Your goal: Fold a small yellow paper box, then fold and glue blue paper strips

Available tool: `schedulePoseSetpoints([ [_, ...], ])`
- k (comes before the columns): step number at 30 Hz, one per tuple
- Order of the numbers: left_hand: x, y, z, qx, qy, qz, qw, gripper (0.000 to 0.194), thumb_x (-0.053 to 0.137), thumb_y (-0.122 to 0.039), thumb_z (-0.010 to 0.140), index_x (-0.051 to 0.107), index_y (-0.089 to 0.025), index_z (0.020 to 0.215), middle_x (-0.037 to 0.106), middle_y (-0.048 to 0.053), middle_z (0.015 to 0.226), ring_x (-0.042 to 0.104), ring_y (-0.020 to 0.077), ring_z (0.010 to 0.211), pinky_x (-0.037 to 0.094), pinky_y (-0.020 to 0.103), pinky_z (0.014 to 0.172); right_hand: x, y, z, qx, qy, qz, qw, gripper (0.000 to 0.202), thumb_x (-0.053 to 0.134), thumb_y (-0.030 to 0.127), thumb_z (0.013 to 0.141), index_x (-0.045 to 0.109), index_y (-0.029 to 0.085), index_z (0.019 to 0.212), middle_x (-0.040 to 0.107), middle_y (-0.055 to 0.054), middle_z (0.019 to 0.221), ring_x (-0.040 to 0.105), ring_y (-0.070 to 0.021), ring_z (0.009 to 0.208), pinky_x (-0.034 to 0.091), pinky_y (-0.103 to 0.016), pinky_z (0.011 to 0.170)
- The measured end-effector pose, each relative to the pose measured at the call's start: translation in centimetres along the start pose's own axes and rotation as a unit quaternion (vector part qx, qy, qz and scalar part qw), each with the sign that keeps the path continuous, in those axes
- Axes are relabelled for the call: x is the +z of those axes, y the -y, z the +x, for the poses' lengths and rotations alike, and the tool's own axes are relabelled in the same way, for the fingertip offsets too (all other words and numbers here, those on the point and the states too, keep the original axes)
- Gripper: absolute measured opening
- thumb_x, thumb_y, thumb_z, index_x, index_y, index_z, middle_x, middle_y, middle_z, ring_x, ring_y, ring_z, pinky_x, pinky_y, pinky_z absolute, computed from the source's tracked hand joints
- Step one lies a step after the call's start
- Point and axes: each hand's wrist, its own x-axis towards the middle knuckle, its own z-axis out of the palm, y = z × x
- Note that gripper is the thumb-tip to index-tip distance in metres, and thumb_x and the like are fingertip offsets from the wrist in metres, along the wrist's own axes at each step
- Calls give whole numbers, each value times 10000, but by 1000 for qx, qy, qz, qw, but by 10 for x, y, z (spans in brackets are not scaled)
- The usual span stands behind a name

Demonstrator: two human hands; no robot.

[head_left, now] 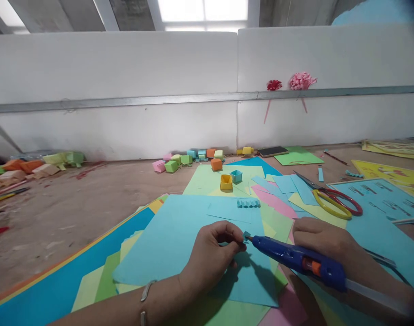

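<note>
My left hand [215, 246] pinches a small blue paper piece [246, 236] between thumb and fingertips, above a light blue paper sheet [159, 240]. In my right hand [324, 240] is a dark blue glue gun [278, 251] with a glue stick trailing from its rear. Its nozzle meets the small paper piece, touching it or nearly so. A pleated blue paper strip [248, 203] lies on the sheet just beyond my hands. Farther back stand an open yellow paper box [226, 182] and an open blue paper box [236, 176].
Scissors [332, 201] with yellow and red handles lie at the right among blue paper scraps. Folded paper cubes [186, 159] sit along the white wall [125, 131], with more at the far left. A phone [272, 151] rests at the back. Two paper flowers [302, 81] hang on the wall rail.
</note>
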Motion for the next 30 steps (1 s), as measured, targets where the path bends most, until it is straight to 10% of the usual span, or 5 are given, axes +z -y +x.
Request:
schedulePoseSetpoints([
  [11,-3,9,4,-27,6,-113,993,190,787,-156,538,619,-154,627,638,21,580,655,162,592,385,147,362,-9,5,5,-137,-74,-160,975,322,386,93,942,563,180,688,576,-66,719,491,-198,703,310,-339,660],
  [15,-2,5,2,-19,9,-97,995,200,790,-170,531,601,-152,592,609,16,595,682,201,637,399,159,357,-11,-10,8,-76,-97,-187,974,299,406,165,937,552,194,677,587,-72,727,501,-209,696,328,-333,640],
  [21,1,6,-1,40,-6,-42,998,181,765,-198,581,591,-149,565,601,10,669,563,104,528,482,205,423,-15,-19,11,77,-57,51,994,163,466,277,897,519,232,750,559,-6,663,504,-157,569,365,-268,528],
  [30,-3,4,0,47,-3,-22,999,163,745,-208,603,606,-161,672,603,-8,659,550,110,524,517,248,475,-11,-24,11,77,-97,98,988,193,526,313,890,535,231,715,555,17,628,500,-139,536,360,-249,498],
])
